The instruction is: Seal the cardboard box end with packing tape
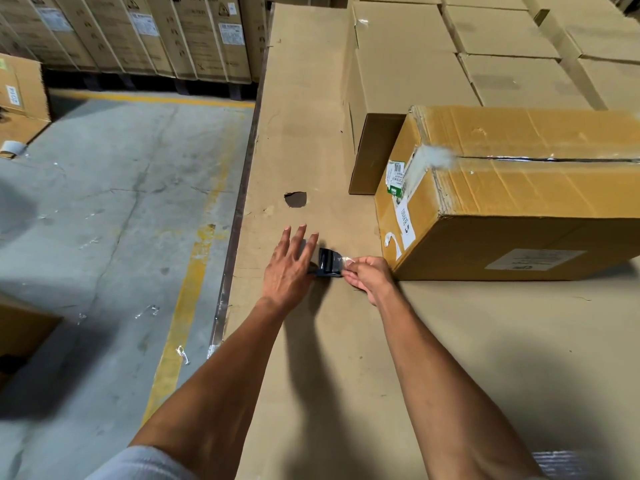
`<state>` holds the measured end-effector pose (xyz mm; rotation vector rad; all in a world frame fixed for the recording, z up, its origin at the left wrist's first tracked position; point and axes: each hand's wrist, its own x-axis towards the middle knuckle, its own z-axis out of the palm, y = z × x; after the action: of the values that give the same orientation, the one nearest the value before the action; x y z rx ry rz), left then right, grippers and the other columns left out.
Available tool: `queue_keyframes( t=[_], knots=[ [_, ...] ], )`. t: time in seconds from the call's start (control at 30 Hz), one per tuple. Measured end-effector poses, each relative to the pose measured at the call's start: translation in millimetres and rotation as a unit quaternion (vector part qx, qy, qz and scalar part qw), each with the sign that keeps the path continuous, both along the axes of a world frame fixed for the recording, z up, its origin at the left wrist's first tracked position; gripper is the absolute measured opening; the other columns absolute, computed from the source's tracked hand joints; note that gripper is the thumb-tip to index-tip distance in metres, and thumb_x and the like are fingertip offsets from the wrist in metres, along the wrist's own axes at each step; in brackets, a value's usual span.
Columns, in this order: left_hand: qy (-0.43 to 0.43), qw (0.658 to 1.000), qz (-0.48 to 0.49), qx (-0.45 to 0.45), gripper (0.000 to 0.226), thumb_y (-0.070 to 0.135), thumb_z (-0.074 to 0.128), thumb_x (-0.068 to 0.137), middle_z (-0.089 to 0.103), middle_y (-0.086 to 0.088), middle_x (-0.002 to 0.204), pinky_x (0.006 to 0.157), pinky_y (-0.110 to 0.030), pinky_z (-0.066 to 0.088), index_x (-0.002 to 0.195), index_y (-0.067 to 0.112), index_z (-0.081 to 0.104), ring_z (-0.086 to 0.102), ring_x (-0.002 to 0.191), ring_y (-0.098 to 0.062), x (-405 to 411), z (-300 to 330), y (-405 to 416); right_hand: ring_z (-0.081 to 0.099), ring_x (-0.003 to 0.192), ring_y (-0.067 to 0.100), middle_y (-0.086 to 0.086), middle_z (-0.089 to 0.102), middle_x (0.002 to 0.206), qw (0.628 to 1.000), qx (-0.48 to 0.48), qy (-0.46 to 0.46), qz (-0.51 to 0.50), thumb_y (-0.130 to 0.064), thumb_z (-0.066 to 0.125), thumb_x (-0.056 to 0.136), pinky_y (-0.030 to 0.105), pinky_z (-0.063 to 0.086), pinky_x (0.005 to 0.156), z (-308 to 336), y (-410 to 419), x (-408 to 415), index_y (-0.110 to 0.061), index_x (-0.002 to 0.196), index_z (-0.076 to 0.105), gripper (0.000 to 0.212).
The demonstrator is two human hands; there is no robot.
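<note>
Clear tape is pinched at its free end by the right hand [369,275], fingers closed on it, while the dispenser [327,262] is steadied under the flat, spread left hand [289,268], presumably so tape unrolls. The cardboard box [512,202] lies just beside, right.

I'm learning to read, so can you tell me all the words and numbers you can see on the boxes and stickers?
None can be read for sure.
White sticker on the near box: dark print, sideways, too blurred.
Green and white barcode label above it: too small.
Pale label on the box's front side: blurred.
White labels on the stacked boxes far left: too small.
Blue print on the label at the left edge: blurred.
</note>
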<state>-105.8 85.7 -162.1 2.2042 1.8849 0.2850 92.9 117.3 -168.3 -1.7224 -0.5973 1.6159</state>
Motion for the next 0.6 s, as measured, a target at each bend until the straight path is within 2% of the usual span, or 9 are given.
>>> queue_keyframes(
  t=[0.1,0.23,0.27,0.33,0.43,0.47,0.53,0.6],
  knots=[
    [-0.001,1.000,0.003,0.009,0.097,0.020,0.075,0.098,0.004,-0.007,0.183,0.131,-0.050,0.033,0.173,0.025,0.015,0.000,0.168,-0.036,-2.6,0.5,17.8,0.074,0.092,0.032,0.028,0.072,0.108,1.000,0.006,-0.009,-0.004,0.009,0.064,0.095,0.023,0.062,0.067,1.8,18.6,-6.5,0.001,0.096,0.063,0.009],
    [0.002,1.000,0.000,0.018,0.095,0.018,0.074,0.098,0.003,-0.005,0.183,0.128,-0.049,0.038,0.173,0.026,0.016,0.001,0.168,-0.036,-2.3,7.4,29.0,0.074,0.100,0.034,0.022,0.073,0.099,1.000,0.001,-0.002,-0.018,0.009,0.059,0.098,0.030,0.060,0.082,7.8,24.4,-8.6,-0.002,0.088,0.064,0.015],
    [0.002,1.000,0.000,0.021,0.095,0.017,0.075,0.097,0.003,-0.004,0.183,0.127,-0.050,0.040,0.172,0.026,0.016,0.002,0.168,-0.036,-1.6,8.5,31.1,0.074,0.105,0.035,0.021,0.073,0.100,1.000,-0.001,0.002,-0.018,0.008,0.057,0.099,0.032,0.060,0.085,9.6,25.7,-8.1,-0.002,0.091,0.064,0.014],
    [0.007,1.000,-0.002,0.027,0.095,0.016,0.074,0.097,0.003,-0.004,0.183,0.127,-0.051,0.039,0.172,0.027,0.017,0.004,0.168,-0.036,-1.6,8.4,34.1,0.072,0.110,0.036,0.023,0.072,0.114,1.000,-0.005,0.023,-0.019,0.005,0.052,0.101,0.035,0.058,0.091,11.2,29.2,-5.9,0.001,0.103,0.065,0.014],
    [0.014,1.000,0.008,0.023,0.096,0.015,0.073,0.097,0.001,-0.004,0.183,0.129,-0.053,0.035,0.171,0.028,0.013,0.003,0.168,-0.037,-2.7,7.0,37.0,0.067,0.119,0.038,0.025,0.065,0.135,0.999,-0.011,0.042,-0.019,0.001,0.038,0.104,0.039,0.056,0.101,15.0,32.7,-1.0,0.009,0.136,0.055,0.037],
    [0.017,1.000,0.006,0.021,0.098,0.016,0.074,0.097,-0.001,-0.004,0.183,0.131,-0.053,0.031,0.171,0.028,0.010,0.002,0.168,-0.038,-2.5,8.7,35.7,0.065,0.124,0.038,0.025,0.062,0.138,0.999,-0.012,0.036,-0.016,0.002,0.036,0.104,0.039,0.054,0.104,17.0,32.2,1.1,0.010,0.142,0.050,0.042],
    [0.025,0.999,-0.010,0.020,0.102,0.021,0.073,0.098,-0.007,-0.005,0.182,0.134,-0.053,0.018,0.173,0.028,0.005,-0.003,0.168,-0.036,-1.0,15.2,29.9,0.062,0.130,0.038,0.025,0.061,0.140,1.000,0.002,0.012,-0.009,0.004,0.034,0.102,0.040,0.051,0.110,23.8,28.3,3.3,0.009,0.143,0.049,0.044],
    [0.031,0.999,-0.015,0.021,0.098,0.019,0.067,0.100,-0.011,-0.007,0.182,0.136,-0.051,0.008,0.174,0.027,0.002,-0.007,0.169,-0.031,2.7,24.2,22.9,0.063,0.127,0.032,0.018,0.066,0.133,0.999,0.024,-0.027,-0.002,0.000,0.043,0.099,0.039,0.050,0.112,31.7,23.6,2.0,0.001,0.135,0.060,0.040]
  ],
)
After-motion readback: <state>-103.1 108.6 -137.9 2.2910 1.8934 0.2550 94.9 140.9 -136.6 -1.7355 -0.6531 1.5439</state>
